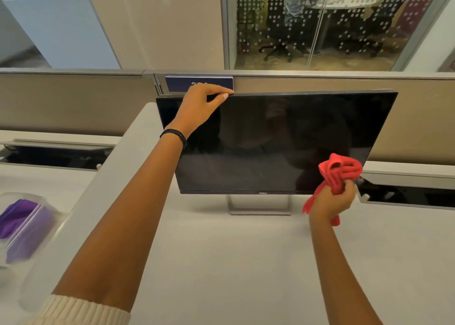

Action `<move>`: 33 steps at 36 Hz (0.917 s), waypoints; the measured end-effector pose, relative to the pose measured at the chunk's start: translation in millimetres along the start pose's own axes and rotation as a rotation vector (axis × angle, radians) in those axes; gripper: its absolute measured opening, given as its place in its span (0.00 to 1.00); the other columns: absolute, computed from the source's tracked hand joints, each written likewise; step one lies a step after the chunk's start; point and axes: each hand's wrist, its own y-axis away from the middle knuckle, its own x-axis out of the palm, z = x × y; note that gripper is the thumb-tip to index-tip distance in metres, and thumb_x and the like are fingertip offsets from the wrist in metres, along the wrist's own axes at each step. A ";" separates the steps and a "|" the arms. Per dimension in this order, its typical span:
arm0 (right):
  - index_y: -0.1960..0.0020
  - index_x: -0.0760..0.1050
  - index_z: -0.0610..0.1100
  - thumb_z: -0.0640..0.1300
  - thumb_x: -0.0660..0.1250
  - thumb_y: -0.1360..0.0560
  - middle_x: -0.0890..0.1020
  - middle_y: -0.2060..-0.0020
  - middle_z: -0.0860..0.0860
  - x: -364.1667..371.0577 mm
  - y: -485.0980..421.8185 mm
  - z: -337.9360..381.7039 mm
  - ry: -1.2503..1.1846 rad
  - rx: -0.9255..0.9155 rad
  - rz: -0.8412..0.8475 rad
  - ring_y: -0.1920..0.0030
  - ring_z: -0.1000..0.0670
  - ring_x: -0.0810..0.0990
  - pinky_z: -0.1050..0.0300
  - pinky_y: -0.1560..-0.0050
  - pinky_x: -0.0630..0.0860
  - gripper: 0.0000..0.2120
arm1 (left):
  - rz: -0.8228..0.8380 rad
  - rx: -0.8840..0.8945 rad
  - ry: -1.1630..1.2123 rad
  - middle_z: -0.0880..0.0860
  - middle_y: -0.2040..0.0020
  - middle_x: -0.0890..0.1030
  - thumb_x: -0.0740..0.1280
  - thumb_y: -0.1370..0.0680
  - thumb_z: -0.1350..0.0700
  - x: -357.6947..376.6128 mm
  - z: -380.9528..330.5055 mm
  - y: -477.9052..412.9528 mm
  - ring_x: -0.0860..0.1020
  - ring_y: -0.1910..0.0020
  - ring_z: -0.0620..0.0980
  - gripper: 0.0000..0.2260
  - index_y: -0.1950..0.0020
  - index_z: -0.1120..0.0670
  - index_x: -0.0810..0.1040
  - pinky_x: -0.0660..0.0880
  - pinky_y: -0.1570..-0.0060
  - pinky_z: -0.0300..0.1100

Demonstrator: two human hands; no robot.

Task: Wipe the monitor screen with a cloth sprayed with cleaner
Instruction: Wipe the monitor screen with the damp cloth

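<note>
A black Dell monitor (270,142) stands on a silver stand on the white desk, its screen dark and tilted back. My left hand (200,105) grips the monitor's top edge near its left corner, fingers curled over the back and thumb along the rim. My right hand (332,201) holds a bunched red cloth (341,172) against the screen's lower right corner. One tail of the cloth hangs down below my fist.
A low beige partition (73,102) runs behind the desk, with a blue label (199,82) just behind the monitor. A white divider (103,189) separates a left desk holding a clear tub with purple cloth (19,223). Open cable trays (406,196) lie on either side.
</note>
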 end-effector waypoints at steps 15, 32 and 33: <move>0.52 0.79 0.35 0.25 0.65 0.32 0.76 0.57 0.48 88.8 51.8 -122.1 0.219 -0.302 0.350 0.58 0.50 0.75 0.79 0.54 0.65 0.12 | 0.003 0.238 -0.198 0.51 0.29 0.68 0.57 0.19 0.56 0.3 32.2 16.5 0.61 0.27 0.46 0.17 0.30 0.54 0.66 0.49 0.26 0.41; 0.50 0.77 0.38 0.28 0.63 0.35 0.71 0.53 0.41 78.9 37.9 -106.9 0.089 -0.455 -0.064 0.51 0.48 0.71 0.67 0.44 0.67 0.15 | -0.109 0.146 -0.249 0.54 0.29 0.69 0.58 0.20 0.56 -43.8 77.4 49.5 0.64 0.28 0.50 0.18 0.30 0.55 0.67 0.56 0.26 0.46; 0.50 0.77 0.38 0.27 0.63 0.35 0.72 0.52 0.40 78.7 33.5 -109.6 0.093 -0.404 -0.088 0.50 0.46 0.72 0.62 0.45 0.69 0.15 | -0.115 0.142 -0.252 0.54 0.29 0.68 0.58 0.20 0.56 -44.1 79.3 51.3 0.63 0.28 0.50 0.18 0.30 0.54 0.66 0.56 0.26 0.45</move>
